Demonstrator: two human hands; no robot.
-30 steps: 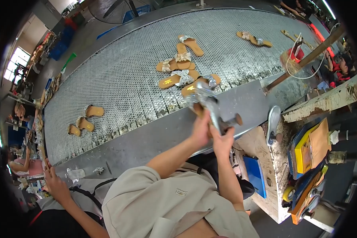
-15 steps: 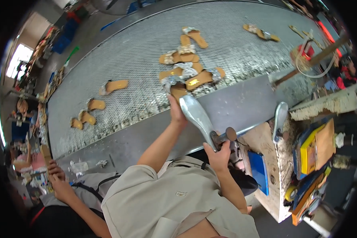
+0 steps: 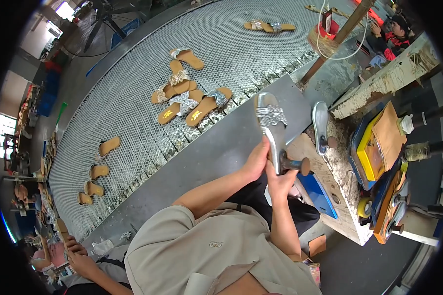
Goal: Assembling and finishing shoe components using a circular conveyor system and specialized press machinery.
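At the centre of the frame I hold a slim silver sandal with a braided metallic strap (image 3: 272,129), its smooth sole standing nearly upright and its toe pointing toward the top of the frame. My left hand (image 3: 256,161) is curled closed around the heel end from the left, fingers wrapped against the sole's edge. My right hand (image 3: 281,181) is clenched just below it, gripping the sandal's lower end where a dark round-headed metal post (image 3: 297,164) juts out to the right. Just right of my hands, a second silver sole (image 3: 321,121) sits on another post at the edge of a rough, chipped wooden workbench (image 3: 339,173). Behind the sandal runs a flat grey metal ledge (image 3: 216,147), and beyond it a wide curved conveyor of fine steel mesh (image 3: 133,88) fills the upper left. A loose cluster of tan-soled sandals with glittering straps (image 3: 188,101) lies on the mesh above my hands, well apart from them; three plain tan insoles (image 3: 97,169) trail toward the left edge. At the lower left, another person's hand (image 3: 81,259) rests near the ledge
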